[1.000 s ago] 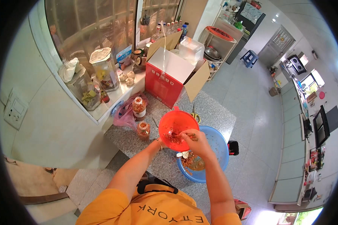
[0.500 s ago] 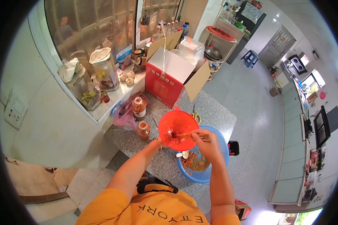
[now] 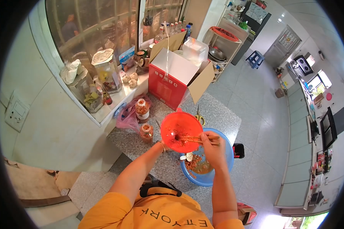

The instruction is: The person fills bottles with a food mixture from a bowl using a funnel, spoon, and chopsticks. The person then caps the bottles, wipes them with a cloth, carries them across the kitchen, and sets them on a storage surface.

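Note:
A red funnel (image 3: 182, 126) is in front of me, its wide mouth facing up, with bits of chopped reddish food stuck inside. My right hand (image 3: 213, 150) is closed on a pair of wooden chopsticks (image 3: 193, 139), whose tips reach down near the funnel's dark centre hole. Under the funnel's left rim goes my left hand (image 3: 164, 145); its fingers, and whatever they hold, are hidden. Below my right hand stands a blue basin (image 3: 227, 162) containing chopped food and liquid. A white spoon (image 3: 189, 156) shows at the basin's near-left side.
Two filled jars, one (image 3: 142, 108) behind the other (image 3: 146, 132), stand left of the funnel beside a pink plastic bag (image 3: 127, 117). Scissors (image 3: 199, 118) lie behind it on the speckled table (image 3: 164, 168). A red open carton (image 3: 166, 84) occupies the back.
My right hand and the chopsticks have shifted slightly right, and the tips remain inside the funnel. The funnel and my left arm have barely moved.

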Motion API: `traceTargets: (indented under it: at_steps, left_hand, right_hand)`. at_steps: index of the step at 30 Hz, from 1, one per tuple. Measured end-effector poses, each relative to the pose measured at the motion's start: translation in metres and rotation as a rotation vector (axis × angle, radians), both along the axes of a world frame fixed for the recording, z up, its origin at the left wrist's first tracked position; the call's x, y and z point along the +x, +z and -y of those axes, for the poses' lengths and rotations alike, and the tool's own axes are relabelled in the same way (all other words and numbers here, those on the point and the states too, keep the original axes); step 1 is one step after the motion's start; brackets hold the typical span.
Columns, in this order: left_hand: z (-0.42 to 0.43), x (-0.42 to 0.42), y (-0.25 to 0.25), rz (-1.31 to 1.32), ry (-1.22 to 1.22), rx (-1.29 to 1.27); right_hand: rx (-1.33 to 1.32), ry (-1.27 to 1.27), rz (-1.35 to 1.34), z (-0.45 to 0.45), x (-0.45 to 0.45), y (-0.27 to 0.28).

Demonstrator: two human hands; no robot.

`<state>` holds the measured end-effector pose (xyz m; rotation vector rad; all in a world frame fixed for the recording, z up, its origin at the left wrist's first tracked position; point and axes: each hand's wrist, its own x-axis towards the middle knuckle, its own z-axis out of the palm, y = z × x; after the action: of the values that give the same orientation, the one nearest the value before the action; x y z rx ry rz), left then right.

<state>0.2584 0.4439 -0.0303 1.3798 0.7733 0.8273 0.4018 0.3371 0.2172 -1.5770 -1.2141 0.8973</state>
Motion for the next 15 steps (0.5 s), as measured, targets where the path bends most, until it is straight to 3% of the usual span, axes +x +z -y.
traceTargets:
  at_steps: [4, 6, 9, 12, 15]
  left_hand:
    - [-0.001, -0.003, -0.002, -0.020, -0.012, 0.008]
    - [0.001, -0.001, -0.002, -0.029, -0.014, 0.013]
    - [-0.001, -0.001, -0.002, -0.039, 0.002, 0.020]
    - [-0.007, -0.002, 0.000, -0.054, -0.001, 0.022]
    - [-0.006, 0.001, -0.001, -0.058, -0.008, 0.037]
  right_hand:
    - [0.013, 0.090, -0.103, 0.008, -0.009, 0.017]
    - [0.007, 0.072, 0.118, 0.005, -0.006, 0.009]
    - [0.019, 0.072, -0.048, 0.011, -0.003, 0.014]
    - [0.025, 0.178, 0.046, 0.011, -0.002, 0.010]
    - [0.052, 0.102, 0.075, 0.005, 0.007, 0.002]
